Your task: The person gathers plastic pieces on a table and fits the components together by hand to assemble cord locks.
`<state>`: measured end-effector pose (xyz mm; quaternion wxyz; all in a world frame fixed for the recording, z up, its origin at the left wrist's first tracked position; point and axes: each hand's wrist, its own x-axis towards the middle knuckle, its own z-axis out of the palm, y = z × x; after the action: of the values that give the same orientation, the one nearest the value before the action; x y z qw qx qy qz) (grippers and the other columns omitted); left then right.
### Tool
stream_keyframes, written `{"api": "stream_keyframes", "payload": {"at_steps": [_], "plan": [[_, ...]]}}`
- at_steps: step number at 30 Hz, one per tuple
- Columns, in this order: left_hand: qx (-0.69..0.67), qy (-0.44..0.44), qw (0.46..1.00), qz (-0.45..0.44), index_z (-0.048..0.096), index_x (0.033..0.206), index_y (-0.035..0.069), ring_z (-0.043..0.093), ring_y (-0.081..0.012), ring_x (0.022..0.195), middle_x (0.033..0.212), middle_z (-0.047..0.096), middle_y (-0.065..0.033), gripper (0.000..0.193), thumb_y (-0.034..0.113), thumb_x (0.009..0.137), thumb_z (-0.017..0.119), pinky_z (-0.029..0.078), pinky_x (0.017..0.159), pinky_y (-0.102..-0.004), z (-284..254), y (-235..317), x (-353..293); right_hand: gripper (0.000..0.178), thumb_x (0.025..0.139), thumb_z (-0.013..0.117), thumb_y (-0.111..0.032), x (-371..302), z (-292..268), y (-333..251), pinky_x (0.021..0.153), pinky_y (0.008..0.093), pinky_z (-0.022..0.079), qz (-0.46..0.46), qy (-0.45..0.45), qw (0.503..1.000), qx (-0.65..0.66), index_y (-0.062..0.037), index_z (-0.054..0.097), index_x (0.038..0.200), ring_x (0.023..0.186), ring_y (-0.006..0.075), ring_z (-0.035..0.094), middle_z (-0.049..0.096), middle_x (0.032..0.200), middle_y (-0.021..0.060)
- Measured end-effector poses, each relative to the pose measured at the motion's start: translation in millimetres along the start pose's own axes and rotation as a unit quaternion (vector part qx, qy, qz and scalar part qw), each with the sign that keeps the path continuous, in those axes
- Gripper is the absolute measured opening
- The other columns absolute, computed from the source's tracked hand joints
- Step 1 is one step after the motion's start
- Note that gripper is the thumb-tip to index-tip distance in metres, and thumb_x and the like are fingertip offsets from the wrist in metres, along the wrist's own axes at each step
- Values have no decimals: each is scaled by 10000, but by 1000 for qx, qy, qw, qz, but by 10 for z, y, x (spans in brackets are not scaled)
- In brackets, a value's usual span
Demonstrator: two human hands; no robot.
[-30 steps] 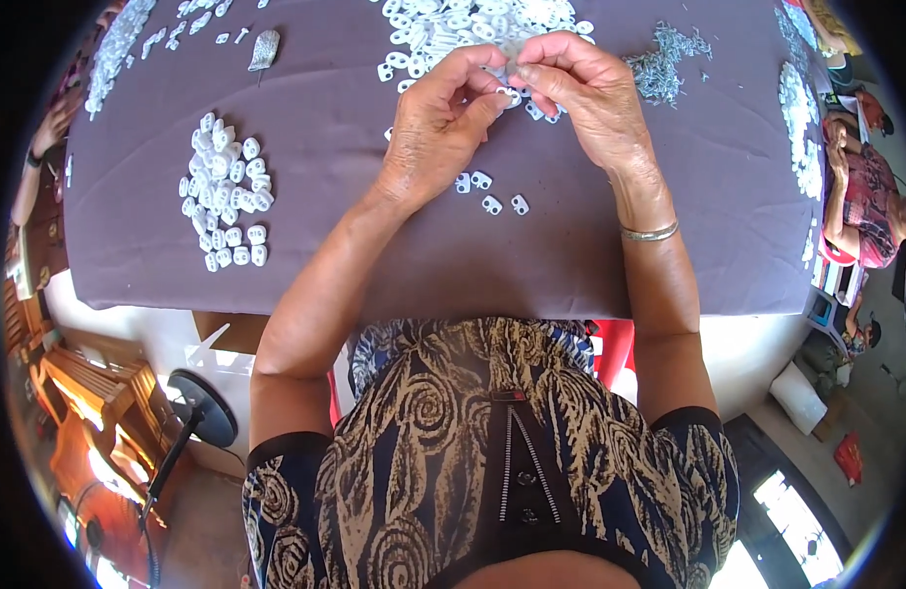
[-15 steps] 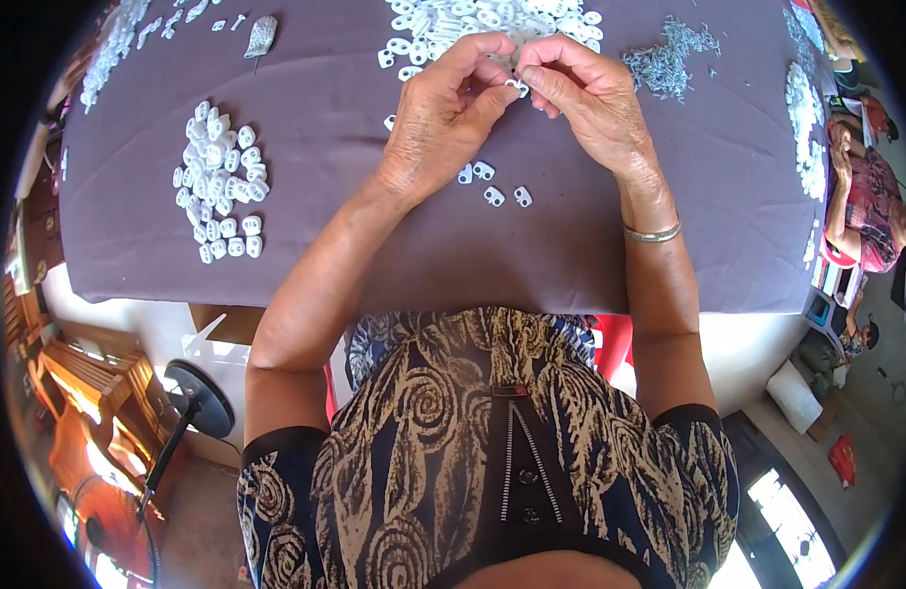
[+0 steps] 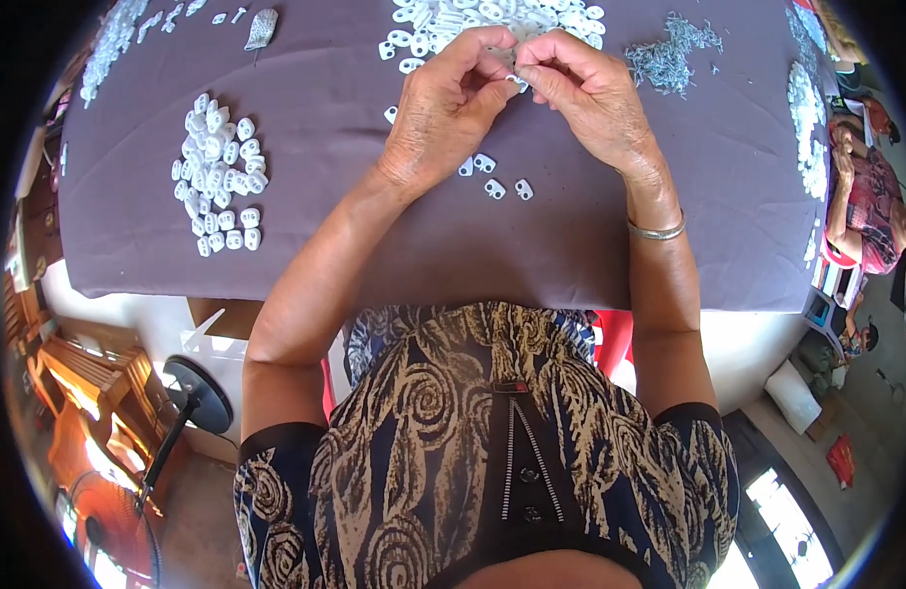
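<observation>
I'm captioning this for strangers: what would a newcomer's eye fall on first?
Probably the left hand and right hand, meeting at a white piece near the top centre. Then the swirl-patterned garment filling the lower middle. On the dark cloth, a white pile at left and a silvery pile at upper right stand out too.

Navy-and-tan swirl-patterned top [image 3: 423, 432], silver bangle [image 3: 657, 235]

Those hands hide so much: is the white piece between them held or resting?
Held: the left hand pinches the white piece at its thumb tip.
</observation>
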<state>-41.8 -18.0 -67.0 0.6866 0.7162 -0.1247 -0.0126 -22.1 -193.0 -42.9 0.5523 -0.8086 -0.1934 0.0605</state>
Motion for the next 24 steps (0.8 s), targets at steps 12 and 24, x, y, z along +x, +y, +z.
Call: {"api": "stream_keyframes", "payload": {"at_steps": [12,24], "plan": [[-60,3,998,17,455,1217,46,480,-34,702,785,515,29,407,-106,855,564,416,627,-167,52,-41,1,39,843,573,-54,89,-20,-229,579,284,446,18,-28,996,-85,-15,569,844,611,124,520,558,674,75],[-28,-2,1000,2,479,1187,42,500,-43,622,764,530,17,370,-96,851,546,442,541,-194,-117,40,80,73,850,590,-10,60,3,-285,621,237,449,-2,29,999,17,-25,594,921,684,79,532,580,733,31]]}}
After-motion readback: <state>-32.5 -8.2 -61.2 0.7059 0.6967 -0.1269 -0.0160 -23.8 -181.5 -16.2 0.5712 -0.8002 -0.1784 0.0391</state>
